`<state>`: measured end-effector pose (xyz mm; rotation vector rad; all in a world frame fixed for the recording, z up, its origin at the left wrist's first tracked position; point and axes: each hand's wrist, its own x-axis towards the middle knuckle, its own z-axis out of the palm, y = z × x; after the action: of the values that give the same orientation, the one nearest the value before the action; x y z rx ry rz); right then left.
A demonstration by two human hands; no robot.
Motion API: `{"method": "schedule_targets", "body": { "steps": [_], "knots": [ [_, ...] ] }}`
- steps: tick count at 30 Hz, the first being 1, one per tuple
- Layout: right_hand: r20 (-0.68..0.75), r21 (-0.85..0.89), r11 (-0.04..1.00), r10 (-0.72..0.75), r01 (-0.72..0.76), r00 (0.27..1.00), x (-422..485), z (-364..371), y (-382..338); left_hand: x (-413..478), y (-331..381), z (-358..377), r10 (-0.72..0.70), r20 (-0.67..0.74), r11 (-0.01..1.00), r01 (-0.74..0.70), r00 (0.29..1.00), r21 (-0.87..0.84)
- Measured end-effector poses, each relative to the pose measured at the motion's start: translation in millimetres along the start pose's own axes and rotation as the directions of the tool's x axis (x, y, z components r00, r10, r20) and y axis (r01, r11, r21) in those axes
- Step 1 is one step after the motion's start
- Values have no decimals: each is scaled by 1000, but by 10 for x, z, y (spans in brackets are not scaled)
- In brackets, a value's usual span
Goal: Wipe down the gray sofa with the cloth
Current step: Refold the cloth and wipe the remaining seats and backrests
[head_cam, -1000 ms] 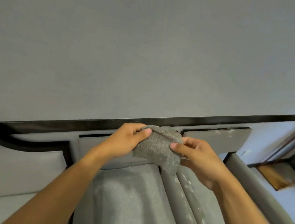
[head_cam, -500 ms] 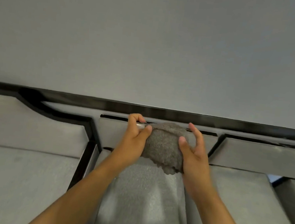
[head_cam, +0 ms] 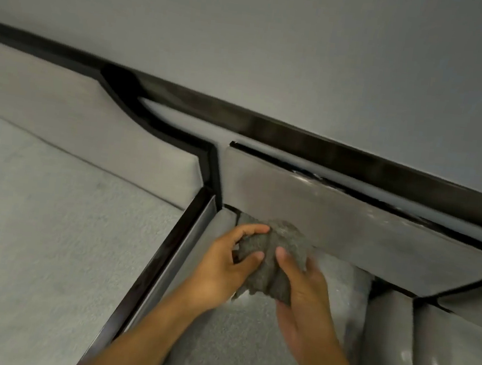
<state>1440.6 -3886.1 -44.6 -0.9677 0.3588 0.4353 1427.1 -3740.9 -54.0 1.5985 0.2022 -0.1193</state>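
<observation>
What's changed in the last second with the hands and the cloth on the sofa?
Both hands have come down with the cloth, from the top edge of the back cushion to its lower edge, just above the seat cushion. The cloth is now more bunched. Unchanged: the left hand and right hand each keep their grip on it, and nothing was let go. The view itself has tilted.

Single head-worn wide-angle view, looking forward and steeply down, close over grey upholstered sofa seat point(head_cam: 46, 244); plain grey wall point(head_cam: 280, 36) toward 12 o'clock, horizon tilted clockwise.
</observation>
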Motion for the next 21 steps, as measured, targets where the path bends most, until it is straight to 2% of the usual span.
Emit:
{"method": "schedule_targets", "body": {
  "steps": [2, 5, 8, 11, 13, 15, 16, 18, 19, 21],
  "knots": [
    [17, 150, 972, 178, -179, 984, 171, 47, 298, 23, -334, -193, -46, -2, 998, 46, 999, -38],
    [16, 192, 923, 337, -334, 941, 432, 8, 830, 95, -902, -488, -87, 15, 995, 87, 996, -48],
    [-32, 168, 938, 311, -302, 950, 690, -88, 1326, 189, -1495, -743, -126, -1, 992, 126, 992, -32],
    [-27, 162, 942, 301, -293, 953, 948, -147, 1765, 328, -2040, -894, -106, -2, 993, 106, 994, 60],
    [5, 176, 935, 311, -307, 950, 1146, -176, 2016, 449, -2358, -970, -70, -24, 981, 73, 997, 178],
    [-5, 155, 952, 269, -265, 963, 1354, -206, 2196, 591, -2613, -1062, -23, -42, 927, 37, 999, 373],
    [-19, 102, 971, 218, -215, 976, 1445, -220, 2256, 652, -2711, -1112, 5, -51, 887, 19, 999, 462],
    [-84, -177, 982, 53, -67, 995, 1657, -297, 2385, 779, -2893, -1238, 109, -92, 793, -31, 990, 609],
    [-117, -376, 927, -52, 4, 992, 1785, -354, 2430, 853, -2945, -1303, 185, -106, 724, -63, 977, 687],
    [-82, -680, 725, -219, 106, 972, 2045, -422, 2448, 1003, -3011, -1424, 265, -115, 576, -62, 957, 815]
  ]
}}
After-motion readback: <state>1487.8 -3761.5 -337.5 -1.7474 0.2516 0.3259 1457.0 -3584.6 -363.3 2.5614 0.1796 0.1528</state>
